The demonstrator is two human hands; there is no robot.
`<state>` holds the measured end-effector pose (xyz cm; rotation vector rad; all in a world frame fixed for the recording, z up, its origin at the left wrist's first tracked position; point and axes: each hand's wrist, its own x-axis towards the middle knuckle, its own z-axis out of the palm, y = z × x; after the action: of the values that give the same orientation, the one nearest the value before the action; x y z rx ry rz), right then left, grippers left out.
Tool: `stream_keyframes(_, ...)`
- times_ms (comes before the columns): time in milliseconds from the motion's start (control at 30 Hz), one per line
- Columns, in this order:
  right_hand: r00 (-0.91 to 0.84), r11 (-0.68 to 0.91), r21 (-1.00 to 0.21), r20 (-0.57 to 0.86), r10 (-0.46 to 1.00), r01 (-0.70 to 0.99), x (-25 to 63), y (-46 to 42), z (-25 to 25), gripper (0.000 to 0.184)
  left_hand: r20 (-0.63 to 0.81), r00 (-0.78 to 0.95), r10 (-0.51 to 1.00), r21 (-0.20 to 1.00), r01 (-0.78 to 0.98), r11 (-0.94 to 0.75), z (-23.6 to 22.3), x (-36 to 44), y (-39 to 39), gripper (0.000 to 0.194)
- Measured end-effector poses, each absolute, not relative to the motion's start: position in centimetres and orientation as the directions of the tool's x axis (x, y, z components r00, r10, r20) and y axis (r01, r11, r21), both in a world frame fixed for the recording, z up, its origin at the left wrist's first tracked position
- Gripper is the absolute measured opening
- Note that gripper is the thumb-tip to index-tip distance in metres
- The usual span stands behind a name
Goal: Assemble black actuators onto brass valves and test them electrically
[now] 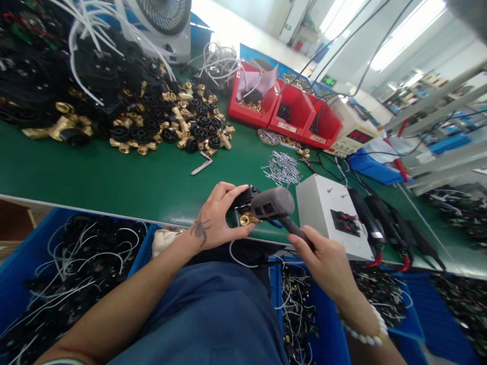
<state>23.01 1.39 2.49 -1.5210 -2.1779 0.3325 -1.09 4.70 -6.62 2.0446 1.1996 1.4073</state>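
My left hand [220, 215] steadies a black plastic assembly [249, 192] near the table's front edge, thumb and fingers closed around its sides. A brass fitting [246, 219] shows at the near end of that assembly. In my right hand [327, 258] is the handle of a dark grey rubber mallet [279, 202]. The mallet's head overlaps the assembly's right side, hiding part of it; I cannot tell whether they touch. A white tube [241, 262] hangs below the table edge. A pile of small metal clips [282, 169] lies beyond the mallet.
Black and brass valve parts [190, 119] crowd the back left of the green table [160, 182], with a bent metal tool [201, 163] nearby. Red bins [253, 119] stand behind. Right are a grey box [315, 213] and electric screwdrivers [369, 218]. Blue crates [142, 253] sit below.
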Motion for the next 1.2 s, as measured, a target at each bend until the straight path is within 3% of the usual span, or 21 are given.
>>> stream_keyframes(67,-0.221,0.349,-0.51,0.297,0.929,0.786,23.4,1.2,2.7,0.05,0.577,0.119,0.808,0.704,0.429,-0.566,-6.7,-1.0,4.7,0.068)
stream_keyframes(133,-0.094,0.394,-0.652,0.444,0.891,0.648,23.5,0.9,2.7,0.046,0.596,0.108,0.796,0.692,0.433,-0.577,-6.8,-1.0,4.7,0.068)
stream_keyframes(200,-0.01,0.45,-0.712,0.529,0.849,0.539,23.3,0.8,2.4,0.045,0.594,0.114,0.797,0.689,0.44,-0.576,-6.8,-1.0,4.7,0.069)
stream_keyframes(267,-0.08,0.426,-0.687,0.475,0.876,0.588,22.9,1.0,2.1,0.049,0.571,0.132,0.81,0.696,0.445,-0.563,-6.7,-1.1,4.7,0.069)
stream_keyframes(400,-0.29,0.317,-0.498,0.133,0.948,0.807,22.9,1.6,2.6,0.057,0.569,0.12,0.813,0.708,0.43,-0.56,-6.6,-1.1,4.7,0.067)
stream_keyframes(433,-0.278,0.31,-0.511,0.14,0.95,0.802,23.1,1.5,2.8,0.057,0.569,0.122,0.813,0.709,0.429,-0.56,-6.6,-1.1,4.7,0.067)
stream_keyframes(533,-0.129,0.355,-0.702,0.355,0.926,0.617,23.5,1.2,2.9,0.051,0.562,0.132,0.817,0.704,0.442,-0.556,-6.6,-1.1,4.6,0.068)
stream_keyframes(600,-0.073,0.388,-0.74,0.42,0.905,0.55,23.4,1.1,2.6,0.052,0.559,0.136,0.818,0.7,0.451,-0.554,-6.6,-1.2,4.6,0.068)
stream_keyframes(667,-0.154,0.351,-0.688,0.332,0.931,0.636,23.1,1.2,2.3,0.055,0.563,0.137,0.815,0.698,0.45,-0.557,-6.5,-1.2,4.6,0.068)
stream_keyframes(767,-0.284,0.284,-0.511,0.08,0.955,0.812,23.1,1.5,2.5,0.059,0.568,0.13,0.813,0.701,0.44,-0.561,-6.6,-1.2,4.7,0.067)
stream_keyframes(833,-0.293,0.3,-0.492,0.092,0.952,0.818,23.5,1.4,2.7,0.06,0.566,0.126,0.815,0.705,0.439,-0.557,-6.6,-1.1,4.7,0.067)
stream_keyframes(933,-0.18,0.351,-0.655,0.316,0.932,0.67,24.0,0.9,2.5,0.054,0.571,0.109,0.813,0.705,0.441,-0.555,-6.8,-1.0,4.7,0.068)
stream_keyframes(1000,-0.125,0.364,-0.692,0.371,0.92,0.624,23.8,0.8,2.1,0.053,0.572,0.11,0.813,0.705,0.44,-0.556,-6.7,-1.0,4.7,0.068)
stream_keyframes(1133,-0.266,0.277,-0.525,0.098,0.959,0.805,22.8,1.4,2.2,0.058,0.562,0.127,0.818,0.703,0.447,-0.553,-6.6,-1.1,4.7,0.066)
stream_keyframes(1200,-0.265,0.264,-0.513,0.073,0.962,0.817,22.8,1.6,2.6,0.06,0.573,0.115,0.811,0.698,0.451,-0.557,-6.7,-1.1,4.7,0.066)
